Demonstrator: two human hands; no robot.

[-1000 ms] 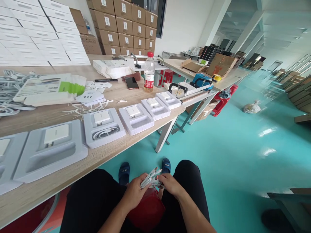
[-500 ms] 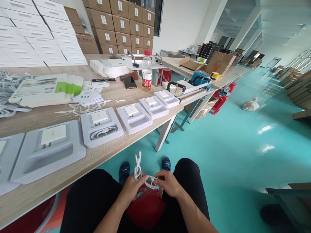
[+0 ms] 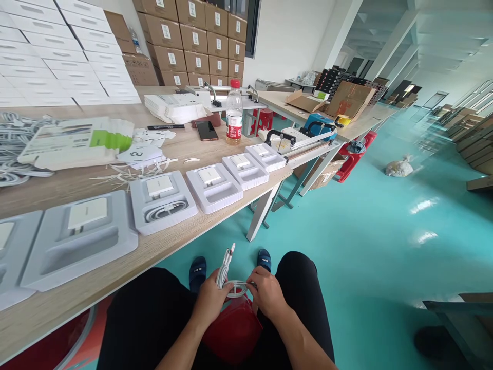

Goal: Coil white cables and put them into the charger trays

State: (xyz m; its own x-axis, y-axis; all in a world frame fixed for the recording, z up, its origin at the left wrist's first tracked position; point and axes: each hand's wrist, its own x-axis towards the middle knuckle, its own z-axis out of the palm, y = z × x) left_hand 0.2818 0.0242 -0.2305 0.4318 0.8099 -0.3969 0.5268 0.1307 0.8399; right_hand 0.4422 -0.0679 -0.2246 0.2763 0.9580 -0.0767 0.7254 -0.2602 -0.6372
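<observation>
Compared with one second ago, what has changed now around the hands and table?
The cable ends moved up and left, above the left hand; a coil now shows between it and the right hand. The trays, bottle and phone stayed put.

Bright, diffuse daylight fills the room, with windows (image 3: 472, 85) at far right. The glossy floor (image 3: 370, 257) throws back white glare and darkens beneath the bench (image 3: 169, 239). Wide-angle distortion slants the white boxes (image 3: 57, 54); the cable bundle (image 3: 224, 271) looks soft.

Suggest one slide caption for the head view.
Left hand and right hand hold white cables beside trays on a table.
</observation>
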